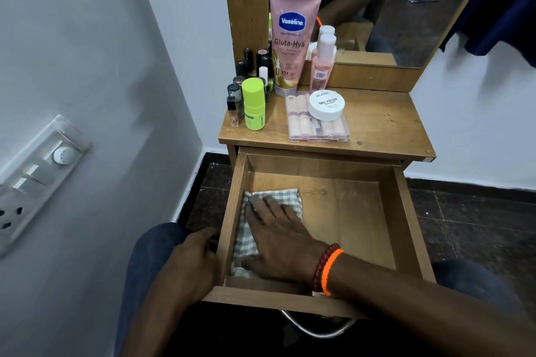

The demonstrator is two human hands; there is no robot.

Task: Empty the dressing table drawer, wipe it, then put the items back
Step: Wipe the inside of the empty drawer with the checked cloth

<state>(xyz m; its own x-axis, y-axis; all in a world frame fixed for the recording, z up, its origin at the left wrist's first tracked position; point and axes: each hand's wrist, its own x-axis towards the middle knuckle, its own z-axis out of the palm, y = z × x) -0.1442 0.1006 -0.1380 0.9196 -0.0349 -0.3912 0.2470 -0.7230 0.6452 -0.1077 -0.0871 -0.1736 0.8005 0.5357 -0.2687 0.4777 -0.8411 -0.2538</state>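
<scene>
We saw the drawer (403,211) pulled out with nothing inside but a checked cloth (246,240), which lay along the drawer's left wall, its long side running from front to back. The right hand (278,238) pressed flat on the cloth with its fingers straight, while the left hand (191,264) gripped the drawer's left front corner, so the 2 hands were near each other but not touching. The unwiped wood lay to the right of the cloth, so we thought the right hand should slide that way, and the bottles and jars waited on the table top (383,124).

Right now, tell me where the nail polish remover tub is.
The white tub sits on the clear case on the tabletop, right of the green bottle.
</scene>
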